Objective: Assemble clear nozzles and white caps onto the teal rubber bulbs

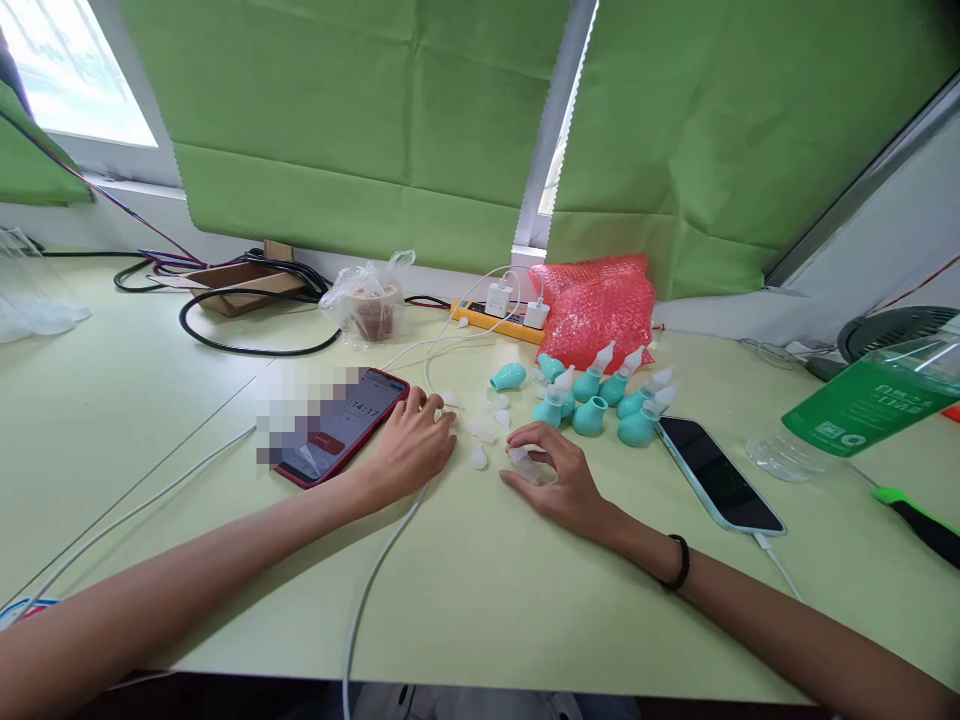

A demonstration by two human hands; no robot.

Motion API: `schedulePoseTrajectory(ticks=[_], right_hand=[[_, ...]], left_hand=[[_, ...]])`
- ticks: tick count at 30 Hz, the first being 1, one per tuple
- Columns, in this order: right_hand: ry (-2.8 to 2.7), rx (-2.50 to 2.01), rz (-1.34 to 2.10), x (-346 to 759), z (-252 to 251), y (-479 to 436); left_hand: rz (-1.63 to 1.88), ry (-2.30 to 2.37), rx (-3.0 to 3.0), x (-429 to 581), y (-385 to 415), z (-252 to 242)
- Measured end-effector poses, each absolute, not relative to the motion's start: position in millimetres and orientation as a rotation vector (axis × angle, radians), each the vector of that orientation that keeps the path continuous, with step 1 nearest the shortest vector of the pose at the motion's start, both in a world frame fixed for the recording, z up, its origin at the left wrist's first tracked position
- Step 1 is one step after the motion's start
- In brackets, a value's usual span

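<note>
My right hand point(559, 475) is curled low over the table, with thumb and fingers around a small translucent plastic tip point(525, 462). My left hand point(416, 440) rests on the table beside a red-cased phone point(341, 425), its fingers loosely bent and apart, close to a small clear piece point(450, 398). Another clear piece point(478, 458) lies between the hands. Beyond my right hand stand several teal rubber bulbs point(637, 428), most fitted with translucent pointed tips. One upright bulb point(589, 416) shows an open mouth, and a bare one point(508, 376) lies sideways.
A white-edged phone point(724, 475) charges at right, near a green-labelled bottle point(870, 400) and a green-black handle point(919, 525). Behind are a pink bubble-wrap bag point(600, 310), a power strip point(499, 322) and a bagged cup point(373, 310). A white cable point(375, 590) crosses the table.
</note>
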State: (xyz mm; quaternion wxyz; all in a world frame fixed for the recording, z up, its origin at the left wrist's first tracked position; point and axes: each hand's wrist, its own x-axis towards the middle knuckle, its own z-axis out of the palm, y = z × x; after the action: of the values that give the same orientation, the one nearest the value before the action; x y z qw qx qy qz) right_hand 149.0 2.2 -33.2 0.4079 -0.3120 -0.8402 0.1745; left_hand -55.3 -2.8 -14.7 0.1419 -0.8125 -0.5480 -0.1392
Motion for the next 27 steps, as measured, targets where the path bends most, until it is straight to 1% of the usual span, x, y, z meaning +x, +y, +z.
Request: schedulePoseTrajectory(ticks=[2, 5, 8, 11, 13, 15, 17, 21, 23, 25, 27], right_hand=[[-2.126, -0.762, 0.489, 149, -34, 2], [-2.184, -0.702, 0.416, 149, -32, 2], [-2.241, -0.736, 0.219, 150, -26, 0], [-2.323, -0.936, -0.061, 152, -18, -2], [-2.418, -1.056, -0.142, 153, -15, -2], [-2.493, -1.093, -0.095, 155, -17, 0], [-2.474, -1.038, 0.021, 155, -21, 2], [-2.283, -0.726, 0.32, 153, -28, 3], [-2.223, -0.623, 0.451, 151, -29, 0], [-2.181, -0.616, 0.572, 148, -28, -3], [-2.137, -0.654, 0.687, 147, -26, -6]], left_hand=[[-0.383, -1.562, -2.356, -56, -1, -18], [-0.371, -1.526, -2.415, -57, 2, -18], [-0.388, -1.519, -2.472, -56, 3, -14], [-0.444, -1.526, -2.506, -56, 2, -11], [-0.522, -1.514, -2.54, -56, 0, -10], [-0.675, -1.503, -2.586, -55, -3, -8], [-0.933, -1.548, -2.621, -52, -7, -7], [-1.582, -1.812, -2.712, -42, -19, -5], [-1.825, -1.921, -2.762, -36, -25, -7], [-1.965, -1.998, -2.773, -31, -29, -11], [-2.029, -2.058, -2.745, -29, -32, -14]])
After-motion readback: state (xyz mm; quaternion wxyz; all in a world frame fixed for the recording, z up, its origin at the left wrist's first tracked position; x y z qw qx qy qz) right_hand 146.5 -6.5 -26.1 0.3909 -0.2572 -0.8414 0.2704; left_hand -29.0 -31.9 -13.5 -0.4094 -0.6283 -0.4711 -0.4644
